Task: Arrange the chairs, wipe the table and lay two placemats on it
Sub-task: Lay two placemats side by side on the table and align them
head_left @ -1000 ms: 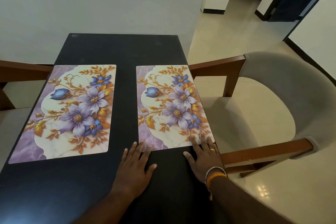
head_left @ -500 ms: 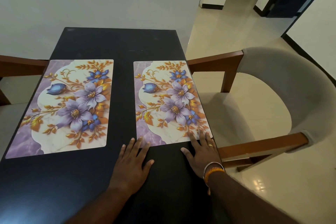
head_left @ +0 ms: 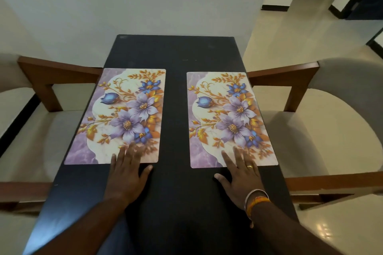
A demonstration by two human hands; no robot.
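Your left hand (head_left: pixel 126 174) lies flat, fingers spread on the left placemat (head_left: pixel 118 116); your right hand (head_left: pixel 242 178) likewise on the right placemat (head_left: pixel 230 120), apparently pressing. Two placemats on the tabletop (head_left: pixel 176 51), two chairs (head_left: pixel 323 122) flanking

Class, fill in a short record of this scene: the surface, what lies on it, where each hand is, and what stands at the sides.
Surface: dark table
Left placemat: flat, floral print
Right placemat: flat, same print
Left hand: open, fingers on left placemat's near edge
Right hand: open, fingers on right placemat's near edge
Sides: left chair, right chair
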